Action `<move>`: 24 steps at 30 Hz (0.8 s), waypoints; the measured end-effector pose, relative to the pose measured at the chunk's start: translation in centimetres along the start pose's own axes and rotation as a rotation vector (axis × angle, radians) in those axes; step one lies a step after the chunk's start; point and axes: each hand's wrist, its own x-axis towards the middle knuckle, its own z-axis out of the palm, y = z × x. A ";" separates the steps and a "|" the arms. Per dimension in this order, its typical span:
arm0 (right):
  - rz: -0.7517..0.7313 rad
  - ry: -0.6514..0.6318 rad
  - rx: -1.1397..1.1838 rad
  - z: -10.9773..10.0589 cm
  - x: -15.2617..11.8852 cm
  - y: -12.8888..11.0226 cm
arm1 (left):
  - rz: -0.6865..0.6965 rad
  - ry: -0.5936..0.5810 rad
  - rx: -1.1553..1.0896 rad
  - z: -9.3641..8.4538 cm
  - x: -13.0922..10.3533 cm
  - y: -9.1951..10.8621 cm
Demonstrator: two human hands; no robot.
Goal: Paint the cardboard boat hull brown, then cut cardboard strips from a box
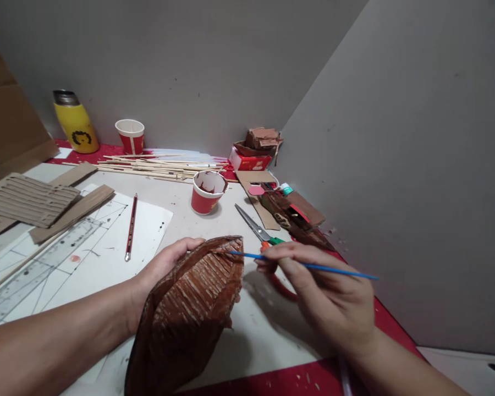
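My left hand holds a brown-painted model boat from beneath and its far side, with most of the fingers hidden behind the hull. The boat is tilted so its ribbed inside faces me, and pale streaks show between the ribs. In my right hand a thin blue paintbrush is pinched between thumb and fingers. Its tip touches the inside of the boat near the pointed far end. Beyond the boat stands a red and white paper cup with brown paint on its inner wall.
Scissors lie open just past my right hand. A pencil, a clear ruler, drawn paper and cardboard strips spread leftward. Wooden sticks, another cup and a yellow bottle line the back. Grey walls close the back and right.
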 end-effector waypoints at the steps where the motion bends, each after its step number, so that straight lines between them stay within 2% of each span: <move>1: 0.020 0.033 0.003 -0.1 0.0 0.0 | 0.000 -0.005 -0.006 -0.1 0.0 0.0; 3: 0.053 0.067 0.017 -0.2 0.1 0.0 | 0.000 -0.026 -0.015 -0.4 0.2 0.0; 6: 0.048 0.021 0.016 -0.3 0.2 0.1 | -0.003 -0.073 -0.031 -1.0 0.6 -0.2; 8: 0.072 0.035 0.016 -0.3 0.3 0.1 | 0.002 -0.078 -0.054 -1.3 0.9 -0.3; 10: 0.119 0.072 0.044 -0.1 0.5 0.1 | 0.008 -0.059 -0.067 -1.3 1.0 -0.4; 15: 0.134 0.003 0.151 0.4 0.7 0.1 | 0.011 -0.028 -0.053 -0.5 0.5 -0.4; 19: 0.186 0.094 0.205 0.5 0.6 0.2 | 0.047 0.026 0.003 0.0 0.1 -0.2; 24: 0.131 0.029 0.154 0.5 0.4 0.1 | 0.021 0.093 0.024 0.2 0.3 0.1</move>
